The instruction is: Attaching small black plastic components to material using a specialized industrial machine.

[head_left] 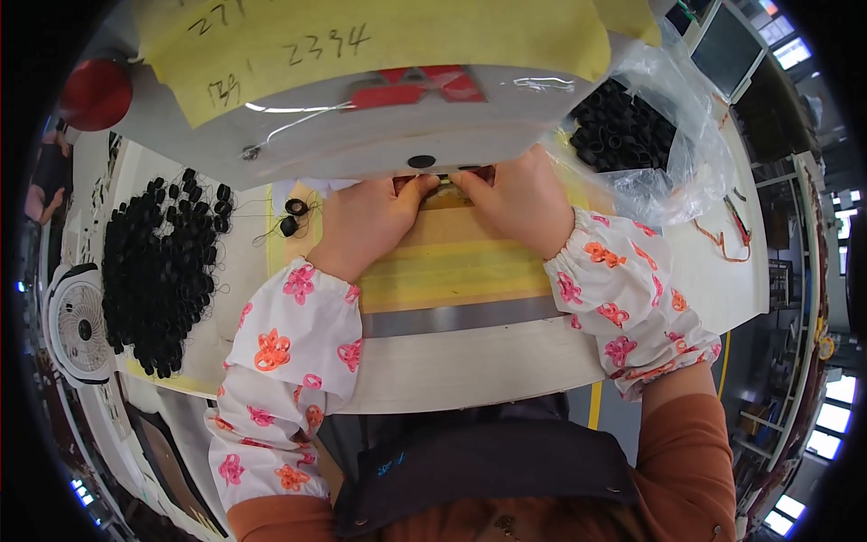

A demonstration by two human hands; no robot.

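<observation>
Both hands meet under the light grey head of a sewing machine (388, 135). My left hand (368, 221) is closed, its thumb pointing toward the right one. My right hand (528, 203) mirrors it, thumb tip bent inward. Something small is pinched between them, but the machine head hides the fingertips and I cannot make it out. Just left of my left wrist lie a few black loops (294, 208) with loose threads. Farther left spreads a big pile of black loops (163, 271) trailing threads. At the back right, a clear plastic bag (704, 149) holds many black rings (623, 126).
Yellow tape (452, 271) covers the work surface before my hands, with a metal strip (461, 316) nearer me. A white fan (81, 325) stands beyond the table's left edge. Tweezers (739, 219) lie at the right. Yellow paper (379, 54) covers the machine's top.
</observation>
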